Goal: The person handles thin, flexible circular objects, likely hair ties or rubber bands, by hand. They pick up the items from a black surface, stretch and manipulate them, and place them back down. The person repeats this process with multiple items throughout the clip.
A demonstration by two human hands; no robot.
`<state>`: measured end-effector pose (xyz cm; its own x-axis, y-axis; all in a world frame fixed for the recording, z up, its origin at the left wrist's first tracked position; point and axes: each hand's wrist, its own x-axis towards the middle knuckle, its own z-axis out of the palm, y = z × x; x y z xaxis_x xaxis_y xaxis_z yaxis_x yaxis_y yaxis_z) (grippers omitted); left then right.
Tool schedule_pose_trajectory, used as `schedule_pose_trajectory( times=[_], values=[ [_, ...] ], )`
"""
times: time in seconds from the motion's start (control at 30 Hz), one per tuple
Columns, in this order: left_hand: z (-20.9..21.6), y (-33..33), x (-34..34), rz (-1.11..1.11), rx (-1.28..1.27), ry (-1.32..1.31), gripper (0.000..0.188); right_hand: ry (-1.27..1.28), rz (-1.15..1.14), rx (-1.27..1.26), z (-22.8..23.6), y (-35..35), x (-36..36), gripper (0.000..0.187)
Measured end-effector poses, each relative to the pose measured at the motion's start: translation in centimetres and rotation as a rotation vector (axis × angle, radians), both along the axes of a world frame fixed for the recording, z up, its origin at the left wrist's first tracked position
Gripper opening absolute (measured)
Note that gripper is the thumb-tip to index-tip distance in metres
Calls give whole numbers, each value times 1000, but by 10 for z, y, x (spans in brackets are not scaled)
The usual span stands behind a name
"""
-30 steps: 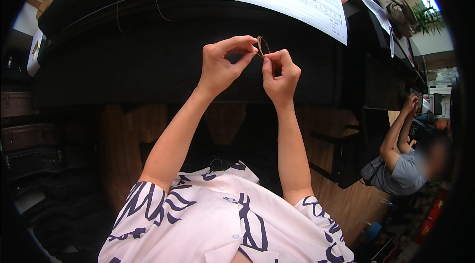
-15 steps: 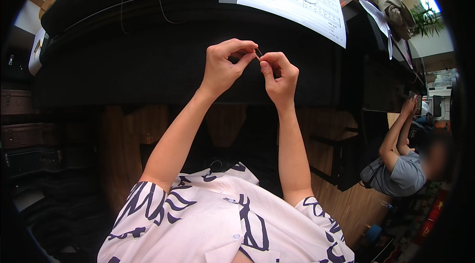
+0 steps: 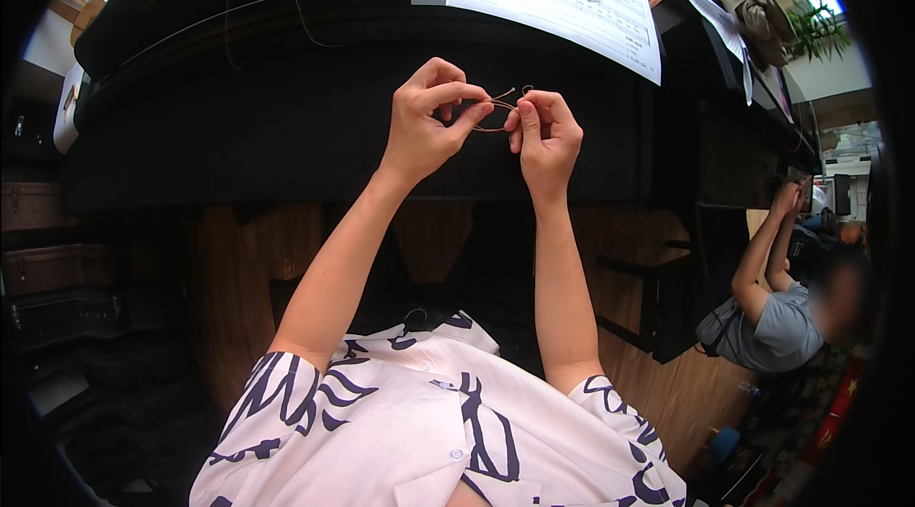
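Between my two hands is a thin copper-coloured wire [image 3: 503,93], bent into a small loop with a short end sticking up. My left hand [image 3: 429,121] is closed in a pinch on its left side, thumb against the index finger. On the other side my right hand [image 3: 548,150] pinches the wire between thumb and fingers, and a small curl of it shows above these fingertips. Both hands are held over the dark tabletop [image 3: 286,145], well apart from the paper. Parts of the wire are hidden behind the fingers.
A printed music sheet [image 3: 562,7] lies beyond my hands. Long thin strands [image 3: 229,21] loop over the dark surface at the far left. Folded cloth [image 3: 753,7] and a plant [image 3: 818,30] stand far right. Another person [image 3: 772,326] sits at the right.
My hands have moved slightly apart. More of the wire shows between them now, as an open loop with a loose end. My view has shifted a little.
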<state>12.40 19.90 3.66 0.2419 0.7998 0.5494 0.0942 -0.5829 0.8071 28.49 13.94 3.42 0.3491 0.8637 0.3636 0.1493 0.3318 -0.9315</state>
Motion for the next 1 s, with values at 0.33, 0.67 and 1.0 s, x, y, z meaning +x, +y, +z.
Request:
schedule_pose_trajectory(
  times=[0.33, 0.67, 1.0],
  values=[
    [0, 0, -3, -115, -145, -64, 11, 5, -17, -22, 3, 1, 2, 10],
    [-5, 0, 4, 174, -220, -136, 8, 108, -57, 73, -1, 2, 10, 5],
    [1, -4, 3, 104, -257, -114, 7, -169, -28, 145, -3, 5, 6, 7]
  ],
)
